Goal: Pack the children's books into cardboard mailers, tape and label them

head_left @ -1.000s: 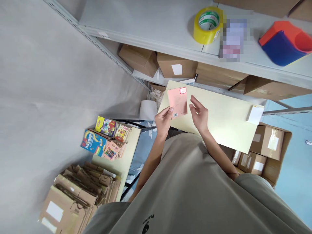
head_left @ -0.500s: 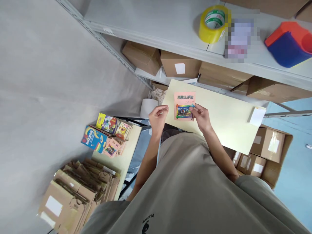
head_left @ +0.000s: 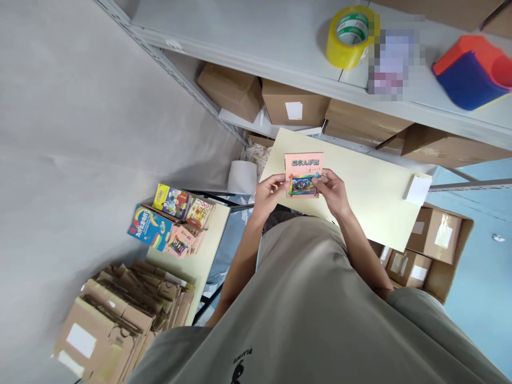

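Observation:
A thin pink book (head_left: pixel 301 160) with a colourful picture on its cover is held up over the pale yellow tabletop (head_left: pixel 368 197), cover towards me. My left hand (head_left: pixel 271 196) pinches its left edge, thumb on the front. On the opposite edge my right hand (head_left: pixel 331 193) has its thumb over the picture's corner and its fingers behind. Fingertips at the back of the book are hidden. A small white pad (head_left: pixel 418 189) lies at the tabletop's right end.
Several book stacks, one topped by a blue book (head_left: pixel 151 226), share the left side table (head_left: pixel 216 224) with folded cartons (head_left: pixel 100 330). Yellow tape (head_left: pixel 334 50) and a red-blue holder (head_left: pixel 460 80) sit on the shelf (head_left: pixel 240 37). Boxes (head_left: pixel 296 104) fill the level below; a white roll (head_left: pixel 242 177) stands left.
My left hand has moved right and closed on the book's left edge. The right hand keeps its hold. The view has shifted slightly.

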Demonstrator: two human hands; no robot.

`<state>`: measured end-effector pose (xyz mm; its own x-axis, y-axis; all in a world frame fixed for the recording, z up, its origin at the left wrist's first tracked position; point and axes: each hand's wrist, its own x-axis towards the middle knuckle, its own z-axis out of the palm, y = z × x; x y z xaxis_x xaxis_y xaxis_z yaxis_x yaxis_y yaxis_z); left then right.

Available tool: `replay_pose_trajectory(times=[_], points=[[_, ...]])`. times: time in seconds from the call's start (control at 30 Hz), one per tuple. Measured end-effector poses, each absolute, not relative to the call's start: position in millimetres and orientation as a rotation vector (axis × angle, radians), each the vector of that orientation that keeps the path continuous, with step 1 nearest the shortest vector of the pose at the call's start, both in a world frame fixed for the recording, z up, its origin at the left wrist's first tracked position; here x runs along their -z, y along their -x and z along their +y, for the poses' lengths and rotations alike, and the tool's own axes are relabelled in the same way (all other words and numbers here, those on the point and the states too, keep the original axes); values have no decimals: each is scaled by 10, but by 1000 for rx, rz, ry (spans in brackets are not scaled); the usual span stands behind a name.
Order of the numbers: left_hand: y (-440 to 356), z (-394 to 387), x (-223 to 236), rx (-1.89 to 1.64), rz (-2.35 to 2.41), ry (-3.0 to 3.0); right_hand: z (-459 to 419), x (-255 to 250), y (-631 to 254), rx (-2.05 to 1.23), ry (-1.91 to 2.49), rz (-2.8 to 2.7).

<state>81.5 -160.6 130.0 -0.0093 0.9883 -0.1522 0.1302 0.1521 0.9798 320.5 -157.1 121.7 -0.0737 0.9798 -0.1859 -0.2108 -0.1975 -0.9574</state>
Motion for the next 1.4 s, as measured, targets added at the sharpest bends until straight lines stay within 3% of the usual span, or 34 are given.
replay_pose_trajectory(times=[0.13, 0.3, 0.6, 1.4], points=[[-781, -1607, -1429, -1126, 1379, -1601, -1531, -1315, -3237, -1251, 1021, -1158], [-775, -1608, -1466, -1196, 1323, -1788, -1498, -1375, -3264, -1186, 984, -1239], [-726, -1701, -1270, -1164, 1367, -1529, -1583, -1260, -3363, -1229, 1181, -1259], [-711, -1678, -1483, -1087, 1417, -1258, -1588, -1427, -3316, -1475, 1198, -1227]])
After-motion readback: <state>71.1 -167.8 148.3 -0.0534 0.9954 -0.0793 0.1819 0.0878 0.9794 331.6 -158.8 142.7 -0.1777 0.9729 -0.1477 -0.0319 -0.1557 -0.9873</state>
